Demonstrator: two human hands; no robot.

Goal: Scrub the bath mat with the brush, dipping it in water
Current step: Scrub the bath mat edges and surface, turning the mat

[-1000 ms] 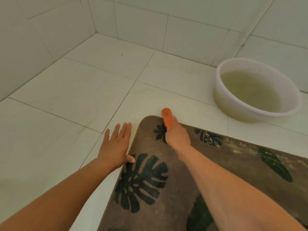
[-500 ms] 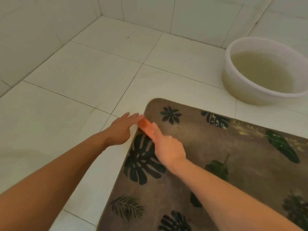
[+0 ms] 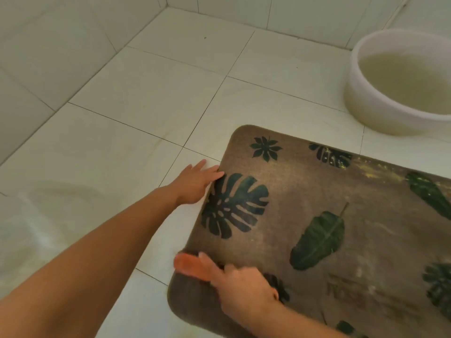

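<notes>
At the mat's left edge, the left hand [image 3: 195, 184] lies flat, fingers straight and close together, its tips pressing the border of the bath mat [image 3: 292, 191] onto the floor tiles [image 3: 122, 142]. Nearer the person than that hand, the orange brush [image 3: 188, 263] now sits on the mat's near left corner. The right hand [image 3: 244, 289] is curled round it, with the forefinger laid along its back.

That is the change. A second ago the brush was at the far corner, beyond the left hand's fingertips. Half a second ago it was touching them. Now it has passed below them, while the left hand has kept its hold on the edge. Judging by this, one long stroke has run down the left border.

Right of the right hand, yellowish specks [image 3: 371, 173] lie untouched along the far edge. Further right, well apart from both hands, the white basin [image 3: 366, 111] holds cloudy water [image 3: 410, 76], probably due for a dip soon.
</notes>
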